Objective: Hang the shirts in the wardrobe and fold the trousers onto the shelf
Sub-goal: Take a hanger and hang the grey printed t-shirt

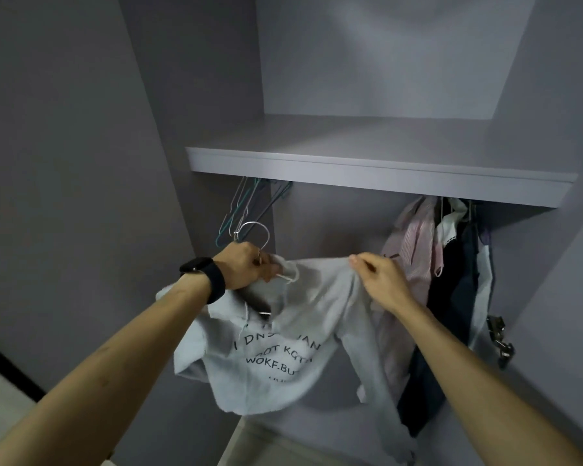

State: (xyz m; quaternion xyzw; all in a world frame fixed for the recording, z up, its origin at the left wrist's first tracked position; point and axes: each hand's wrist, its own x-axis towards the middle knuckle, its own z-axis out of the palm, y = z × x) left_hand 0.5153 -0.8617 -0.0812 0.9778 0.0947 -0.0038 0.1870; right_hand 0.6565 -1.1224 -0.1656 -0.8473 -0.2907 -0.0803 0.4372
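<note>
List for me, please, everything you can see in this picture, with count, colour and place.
grey shirt: one, pale grey with black lettering, held up in front of the wardrobe
wire hanger: one, silver, hook above the shirt's collar
empty hangers: several, teal and silver, under the shelf at left
hung clothes: several, pink-striped, white and dark, under the shelf at right
shelf: one, grey, across the wardrobe
hinge: one, metal, right wall
watch: one, black, left wrist
left hand: grips the wire hanger at the collar
right hand: pinches the shirt's shoulder
</note>
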